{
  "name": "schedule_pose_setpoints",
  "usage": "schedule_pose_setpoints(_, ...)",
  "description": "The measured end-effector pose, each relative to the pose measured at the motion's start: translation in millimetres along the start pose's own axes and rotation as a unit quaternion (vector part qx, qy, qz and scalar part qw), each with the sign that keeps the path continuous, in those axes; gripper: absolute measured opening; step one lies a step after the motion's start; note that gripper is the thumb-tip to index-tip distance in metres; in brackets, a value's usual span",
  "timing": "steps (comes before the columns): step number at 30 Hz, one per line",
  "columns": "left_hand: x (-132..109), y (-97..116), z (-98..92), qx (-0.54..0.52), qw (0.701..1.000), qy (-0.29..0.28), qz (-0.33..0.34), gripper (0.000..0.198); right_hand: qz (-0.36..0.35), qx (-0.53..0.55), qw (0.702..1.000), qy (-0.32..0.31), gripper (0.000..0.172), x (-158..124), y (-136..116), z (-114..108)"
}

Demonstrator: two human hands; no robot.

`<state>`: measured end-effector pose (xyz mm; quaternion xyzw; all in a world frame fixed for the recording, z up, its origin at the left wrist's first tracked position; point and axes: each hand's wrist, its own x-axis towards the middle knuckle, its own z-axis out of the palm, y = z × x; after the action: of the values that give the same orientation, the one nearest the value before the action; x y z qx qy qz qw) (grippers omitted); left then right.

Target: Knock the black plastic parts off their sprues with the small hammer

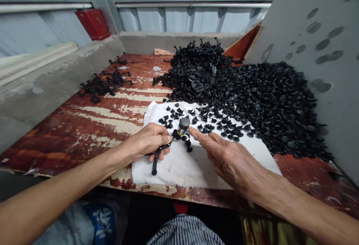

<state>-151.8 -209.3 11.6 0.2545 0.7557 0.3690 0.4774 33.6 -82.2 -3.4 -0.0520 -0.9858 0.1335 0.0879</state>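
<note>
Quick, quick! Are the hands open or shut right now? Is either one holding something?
Left hand: closed, holding a small black-handled mallet.
Right hand: open, fingers stretched out, holding nothing.

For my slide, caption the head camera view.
Left hand holds a small mallet beside black plastic rivets on white cloth.

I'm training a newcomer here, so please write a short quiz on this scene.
1. Which hand holds the branched black plastic piece?
2. True or false: the white cloth lies on the peeling red-painted board.
3. Where is the largest heap of black parts? A: left of the cloth. B: beyond and to the right of the cloth. C: under the cloth.

Key: 1. The left hand. 2. True. 3. B.
</note>
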Motion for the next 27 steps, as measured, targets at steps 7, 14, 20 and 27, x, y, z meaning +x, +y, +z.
schedule_pose_setpoints(7,0.6,-6.2,0.2,-0.016,0.999,-0.023,0.039,0.032,0.002,-0.019,1.0,-0.005,0.078,2.3,2.3,0.2)
schedule_pose_setpoints(14,2.2,-5.9,-0.3,-0.031,0.995,-0.079,0.057,0.039,0.005,-0.024,1.0,-0.007,0.078,0.6,2.0,-1.7)
schedule_pose_setpoints(20,-3.1,0.7,5.9,-0.058,0.998,-0.008,0.029,0.017,0.004,-0.013,1.0,0.004,0.077,2.3,4.2,-0.7)
schedule_pose_setpoints(27,-2.5,-0.2,3.8,-0.05,0.999,0.017,0.012,0.015,-0.017,0.097,0.99,0.1,0.062,0.8,-2.6,-7.6)
